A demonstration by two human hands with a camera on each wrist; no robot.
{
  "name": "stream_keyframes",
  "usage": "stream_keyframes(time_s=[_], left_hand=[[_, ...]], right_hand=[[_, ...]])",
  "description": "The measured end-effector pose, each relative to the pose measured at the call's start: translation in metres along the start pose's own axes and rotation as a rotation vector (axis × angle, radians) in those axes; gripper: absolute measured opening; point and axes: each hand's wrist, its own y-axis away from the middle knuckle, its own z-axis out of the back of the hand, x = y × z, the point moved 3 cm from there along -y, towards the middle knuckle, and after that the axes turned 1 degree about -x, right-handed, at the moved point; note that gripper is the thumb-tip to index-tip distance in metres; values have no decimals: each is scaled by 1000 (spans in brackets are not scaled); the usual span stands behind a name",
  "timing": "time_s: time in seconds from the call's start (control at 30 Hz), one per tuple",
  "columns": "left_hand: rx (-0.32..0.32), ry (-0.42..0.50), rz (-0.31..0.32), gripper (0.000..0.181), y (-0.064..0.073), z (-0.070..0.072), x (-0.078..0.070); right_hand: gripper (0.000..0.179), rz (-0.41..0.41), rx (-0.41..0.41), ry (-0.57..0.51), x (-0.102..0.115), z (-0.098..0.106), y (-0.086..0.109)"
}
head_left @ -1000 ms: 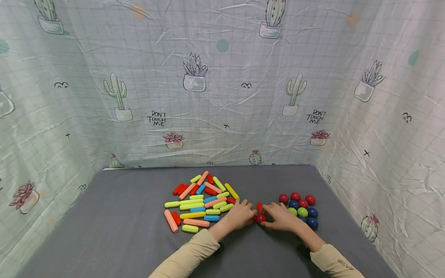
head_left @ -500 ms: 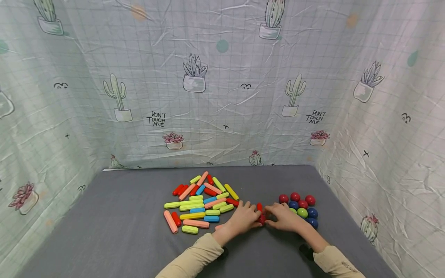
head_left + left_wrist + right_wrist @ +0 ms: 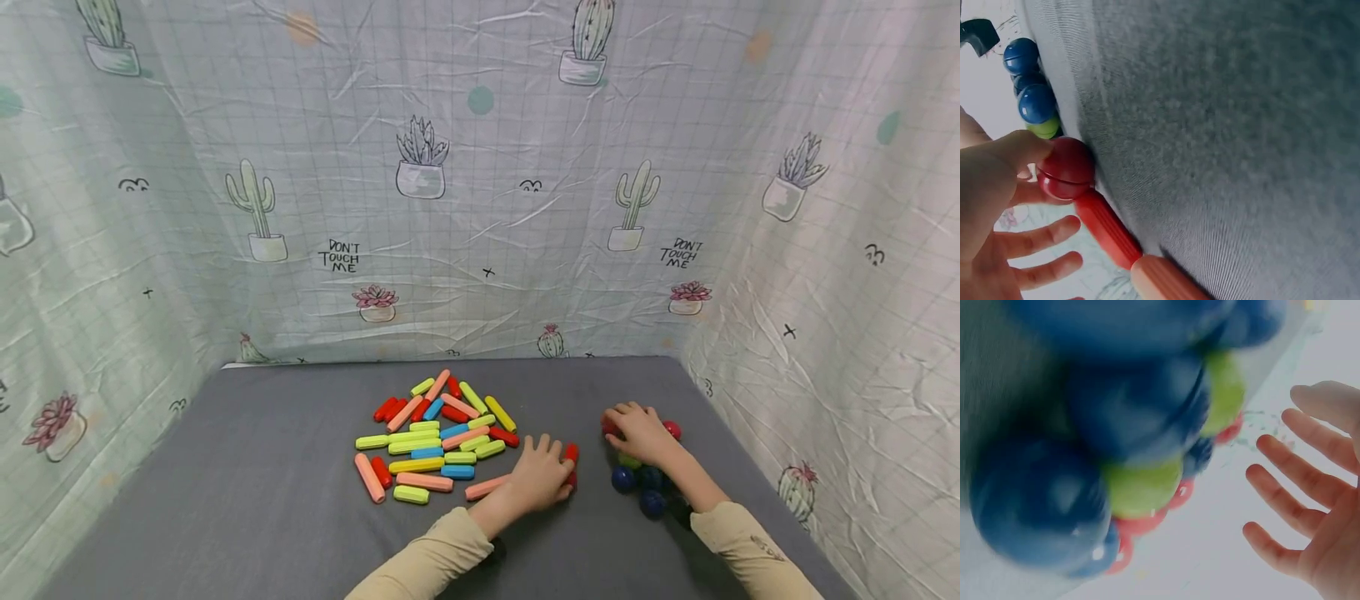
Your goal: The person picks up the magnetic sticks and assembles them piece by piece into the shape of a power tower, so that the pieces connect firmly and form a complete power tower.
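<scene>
In the left wrist view, my left hand [image 3: 997,187] pinches a glossy red ball [image 3: 1069,164] between thumb and index finger, the other fingers spread. A red ribbed stick [image 3: 1109,230] lies against that ball, with a salmon stick [image 3: 1166,281] at its far end. Another red piece [image 3: 572,454] shows beyond the left fingers in the head view. My right hand [image 3: 641,437] hovers over a group of balls and hides part of it. Its fingers [image 3: 1300,475] look parted and lightly bent in the right wrist view, beside blue balls [image 3: 1041,500] and green balls [image 3: 1144,487].
Several coloured sticks [image 3: 414,446] in green, red, blue, yellow and salmon lie left of the left hand. A patterned curtain [image 3: 480,208] hangs behind the grey table [image 3: 247,467] and at its sides.
My right hand has left the red ball and moved right over the ball group; the blue balls have shifted nearer and leftward. My left hand has edged rightward with the red ball.
</scene>
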Motion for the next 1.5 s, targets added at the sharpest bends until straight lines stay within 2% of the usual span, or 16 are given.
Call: stream_keyframes(time_s=[0.17,0.33,0.43,0.63,0.8,0.97,1.17,1.33,1.5], left_hand=[[16,28,-36,27,9,2,6],[93,84,-69,34,20,4,13],[117,132,-86,33,24,4,17],[89,142,-95,30,28,4,19],[74,111,-108,33,32,5,20],[46,115,-95,28,35,3,22],[1,93,-101,29,39,3,24],[-11,83,-118,30,40,3,23],[-8,72,-124,32,40,1,21]], right_hand=[[21,-23,70,34,-17,-1,-6],[26,-15,152,18,-23,-6,-9],[27,-9,181,13,-24,-11,-10],[25,19,181,17,-24,-13,-15],[25,61,156,7,-14,-13,-18],[26,125,137,-106,3,-12,-25],[26,157,223,-281,24,-9,-33],[26,210,271,-240,36,-11,-36],[28,294,245,-175,43,-10,-37]])
